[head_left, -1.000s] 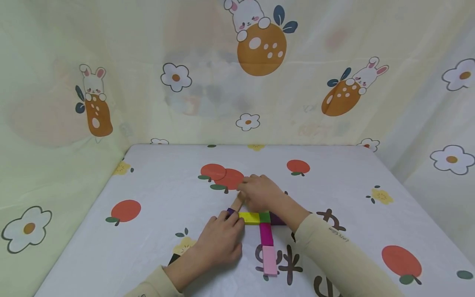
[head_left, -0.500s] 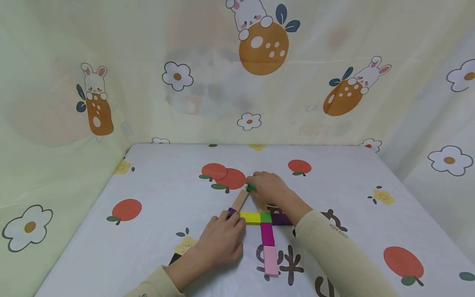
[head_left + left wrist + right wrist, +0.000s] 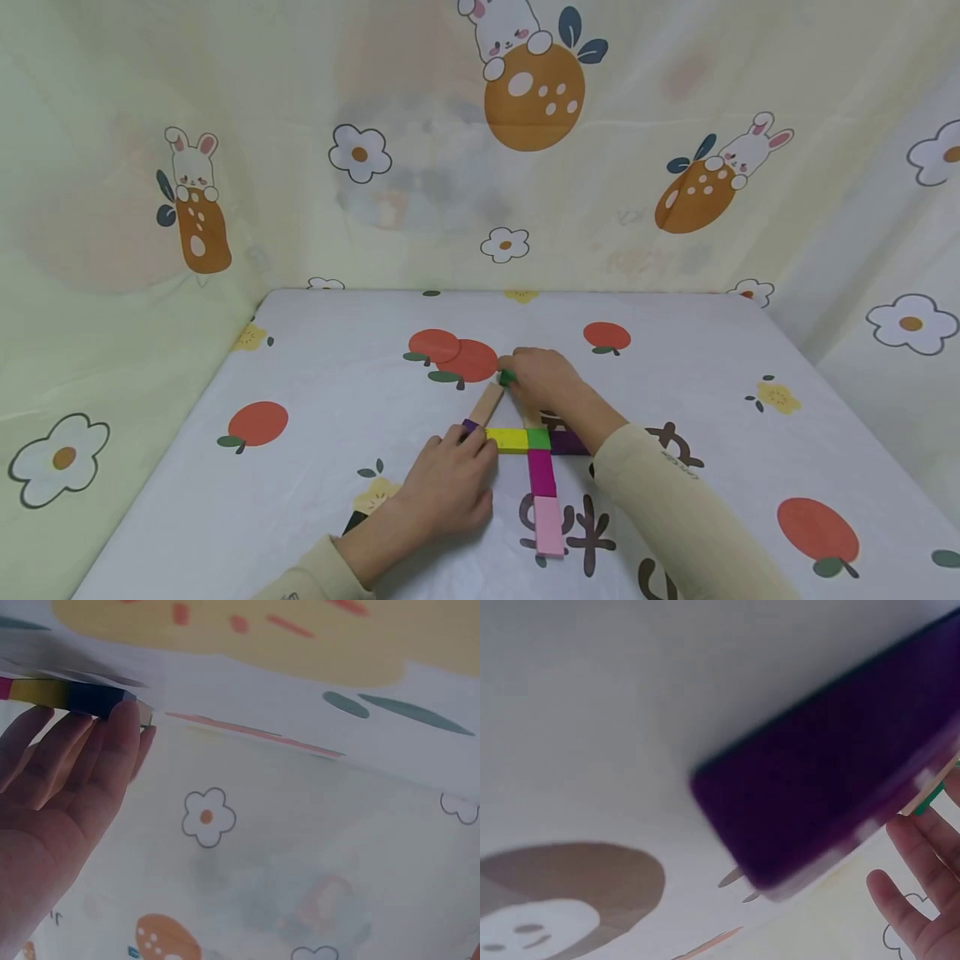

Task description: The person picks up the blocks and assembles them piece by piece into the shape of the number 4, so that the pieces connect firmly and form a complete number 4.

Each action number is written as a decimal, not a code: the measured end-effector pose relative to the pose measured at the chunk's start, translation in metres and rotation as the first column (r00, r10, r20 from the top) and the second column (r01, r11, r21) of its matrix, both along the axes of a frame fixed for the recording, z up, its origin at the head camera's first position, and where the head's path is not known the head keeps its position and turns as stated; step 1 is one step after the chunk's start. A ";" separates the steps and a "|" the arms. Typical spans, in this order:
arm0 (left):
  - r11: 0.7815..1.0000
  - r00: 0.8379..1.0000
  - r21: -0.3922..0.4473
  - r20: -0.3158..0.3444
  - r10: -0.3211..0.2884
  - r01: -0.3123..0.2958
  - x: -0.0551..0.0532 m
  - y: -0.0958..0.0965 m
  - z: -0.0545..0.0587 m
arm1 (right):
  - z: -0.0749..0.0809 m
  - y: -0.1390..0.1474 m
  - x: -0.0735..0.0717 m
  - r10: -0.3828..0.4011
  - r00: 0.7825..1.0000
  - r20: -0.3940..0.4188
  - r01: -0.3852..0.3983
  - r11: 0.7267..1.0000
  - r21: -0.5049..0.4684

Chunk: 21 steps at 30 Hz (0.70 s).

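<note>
My left hand (image 3: 450, 479) rests its fingertips on a dark blue-purple block (image 3: 94, 697) at the left end of a row. That row continues with a yellow block (image 3: 509, 441), a small green block (image 3: 537, 439) and a dark purple block (image 3: 568, 442). Below the small green block, a magenta block (image 3: 542, 472) and a pink block (image 3: 549, 527) run toward me. Two wooden blocks, a left one (image 3: 486, 405) and a partly hidden right one (image 3: 532, 417), extend away from the row. At their far ends my right hand (image 3: 546, 381) pinches another green block (image 3: 507, 377).
Beside my left wrist lies a black piece (image 3: 354, 522), partly covered by the forearm. A white cloth printed with fruit covers the table (image 3: 330, 358). Patterned curtains (image 3: 420, 75) enclose its back and sides.
My right hand has shifted slightly right, bringing the green block and the far end of the left wooden block into sight. My left hand has stayed on its block.
</note>
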<state>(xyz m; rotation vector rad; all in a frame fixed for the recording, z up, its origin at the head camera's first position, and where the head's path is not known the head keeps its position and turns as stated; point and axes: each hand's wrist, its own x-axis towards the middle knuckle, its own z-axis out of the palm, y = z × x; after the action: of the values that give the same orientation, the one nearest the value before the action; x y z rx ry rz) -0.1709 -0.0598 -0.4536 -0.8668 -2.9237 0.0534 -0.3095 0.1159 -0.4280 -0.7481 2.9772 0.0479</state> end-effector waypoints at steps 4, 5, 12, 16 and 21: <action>1.000 1.000 -0.007 0.000 0.001 -0.001 0.000 0.000 0.000 | 0.001 0.000 0.001 0.008 1.000 -0.014 -0.008 1.000 0.004; 1.000 1.000 -0.008 -0.001 0.000 0.000 0.000 0.001 0.001 | 0.002 0.000 0.001 0.013 1.000 -0.019 -0.013 1.000 0.005; 1.000 1.000 -0.004 0.004 -0.001 0.001 0.000 0.001 0.001 | 0.003 -0.001 0.002 0.048 0.998 -0.047 -0.050 0.998 -0.034; 1.000 1.000 -0.005 0.008 -0.002 0.002 -0.001 0.001 0.001 | 0.004 -0.002 0.003 0.050 0.998 -0.045 -0.052 0.998 -0.044; 1.000 1.000 -0.004 0.006 -0.008 0.008 -0.001 0.001 0.001 | 0.003 -0.003 0.003 0.057 0.998 -0.039 -0.058 0.998 -0.037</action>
<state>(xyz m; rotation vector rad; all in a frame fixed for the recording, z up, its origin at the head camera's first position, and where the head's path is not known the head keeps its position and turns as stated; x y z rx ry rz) -0.1716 -0.0592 -0.4530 -0.8805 -2.9261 0.0557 -0.3067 0.1125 -0.4250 -0.8468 3.0002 0.0084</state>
